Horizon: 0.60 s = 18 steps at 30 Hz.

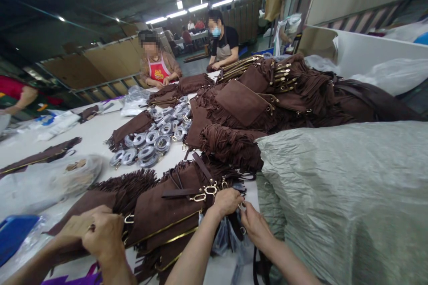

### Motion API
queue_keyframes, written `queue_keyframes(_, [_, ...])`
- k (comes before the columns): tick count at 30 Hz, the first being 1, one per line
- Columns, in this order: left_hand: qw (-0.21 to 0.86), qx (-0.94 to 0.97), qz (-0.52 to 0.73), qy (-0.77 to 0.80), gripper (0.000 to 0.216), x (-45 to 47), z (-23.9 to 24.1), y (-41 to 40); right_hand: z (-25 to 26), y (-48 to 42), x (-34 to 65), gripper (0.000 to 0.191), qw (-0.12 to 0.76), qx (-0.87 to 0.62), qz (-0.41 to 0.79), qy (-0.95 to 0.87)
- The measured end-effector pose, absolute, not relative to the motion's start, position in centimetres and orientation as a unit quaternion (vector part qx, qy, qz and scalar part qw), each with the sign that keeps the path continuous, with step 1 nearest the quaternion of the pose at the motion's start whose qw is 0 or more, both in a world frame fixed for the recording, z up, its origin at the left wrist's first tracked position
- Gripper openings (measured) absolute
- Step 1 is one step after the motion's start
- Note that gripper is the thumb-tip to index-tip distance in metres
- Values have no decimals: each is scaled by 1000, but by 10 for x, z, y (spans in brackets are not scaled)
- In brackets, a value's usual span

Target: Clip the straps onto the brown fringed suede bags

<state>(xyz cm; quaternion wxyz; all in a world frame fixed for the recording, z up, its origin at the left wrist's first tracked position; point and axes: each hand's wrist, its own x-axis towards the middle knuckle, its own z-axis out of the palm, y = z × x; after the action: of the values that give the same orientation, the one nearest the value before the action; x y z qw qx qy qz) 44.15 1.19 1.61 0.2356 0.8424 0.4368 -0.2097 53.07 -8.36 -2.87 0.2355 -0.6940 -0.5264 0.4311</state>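
My left hand and my right hand meet over the right end of a stack of brown bags, fingers pinched together on a small gold metal clasp. Most of the clasp is hidden by my fingertips. Left of my hands, brown wrist straps with gold clips lie across the top brown fringed bag. Gold zippers run along the front edges of this stack. Below my hands hangs clear plastic wrap with dark strap pieces.
At the left, a co-worker's hands hold a tan piece. Wrapped coiled straps lie mid-table. A heap of brown fringed bags fills the back right, beside a large pale green plastic sack. Two people work across the table.
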Motion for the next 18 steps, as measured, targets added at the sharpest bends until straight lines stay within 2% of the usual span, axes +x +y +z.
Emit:
queue_keyframes(7, [199, 847, -199, 452, 36, 445, 9, 9, -20, -82, 523, 23, 139, -733, 367, -555])
queue_keyframes(14, [121, 857, -150, 477, 31, 433, 4, -22, -28, -82, 543, 21, 114, -763, 362, -523])
queue_keyframes(18, [113, 849, -146, 496, 34, 446, -6, -43, -37, -95, 563, 21, 111, -784, 353, -499])
